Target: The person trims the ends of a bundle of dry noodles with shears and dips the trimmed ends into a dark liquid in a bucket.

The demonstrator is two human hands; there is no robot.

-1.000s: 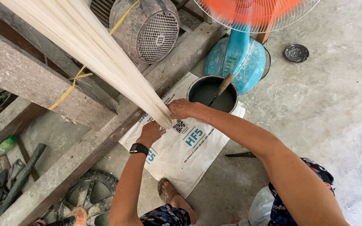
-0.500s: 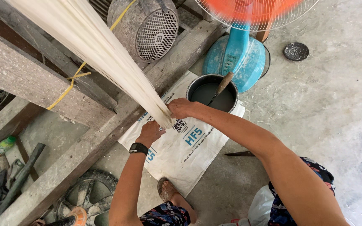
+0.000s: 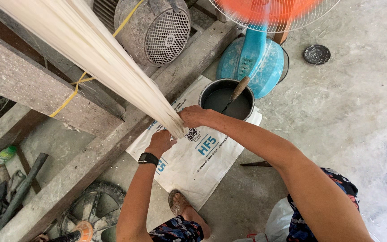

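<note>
A thick band of cream threads (image 3: 90,49) runs from the upper left down to a narrow end near the middle of the view. My left hand (image 3: 160,142), with a black watch on its wrist, is closed around that end from below. My right hand (image 3: 194,116) grips the same end from the right side. Under both hands lies a white woven sack (image 3: 193,166) spread on the concrete floor. Just beyond my right hand stands a dark bucket (image 3: 227,96) of grey liquid with a wooden-handled brush (image 3: 237,89) leaning in it.
A grey motor (image 3: 155,29) sits on a concrete and wood frame (image 3: 27,85) at the upper left. A blue-based fan with orange blades (image 3: 256,49) stands behind the bucket. A wheel (image 3: 92,208) lies at the lower left; a small dark lid (image 3: 316,54) lies at the upper right.
The hands stay on the thread end; the view has shifted only slightly and nothing else has moved.
</note>
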